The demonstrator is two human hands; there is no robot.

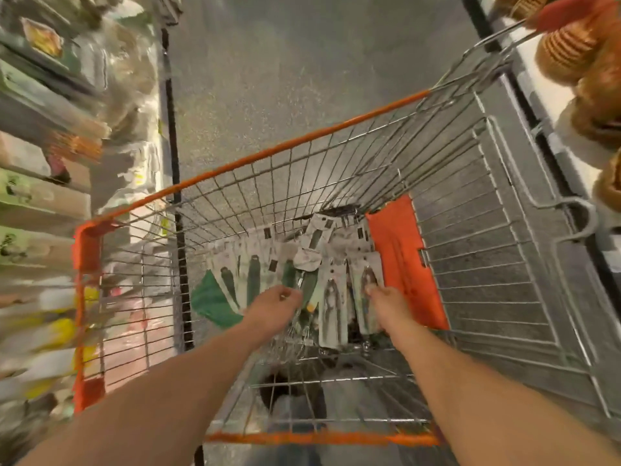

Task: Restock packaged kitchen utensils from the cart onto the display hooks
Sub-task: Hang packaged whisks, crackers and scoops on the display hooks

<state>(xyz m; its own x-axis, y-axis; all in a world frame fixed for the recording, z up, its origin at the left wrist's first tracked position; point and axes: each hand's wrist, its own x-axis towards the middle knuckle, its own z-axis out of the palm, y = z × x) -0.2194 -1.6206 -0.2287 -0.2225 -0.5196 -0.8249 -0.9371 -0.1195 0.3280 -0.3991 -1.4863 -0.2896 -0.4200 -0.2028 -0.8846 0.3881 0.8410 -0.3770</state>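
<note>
Both my arms reach down into a wire cart with an orange rim [255, 156]. Several carded utensil packs [332, 297] lie on its floor, white cards with dark or green handles. My left hand [274, 306] curls its fingers on a green-handled pack [307, 287] near the middle of the pile. My right hand [386, 302] touches the lower end of a pack with a dark tool [368, 284] at the right of the pile; its fingers are hidden behind the hand. A green card [211, 301] lies at the left of the pile.
An orange flap [400, 260] stands inside the cart's right side. Blurred shelves of packaged goods [43, 196] line the left. Woven baskets [571, 58] sit on a white shelf at the right. Grey floor [285, 79] runs ahead of the cart.
</note>
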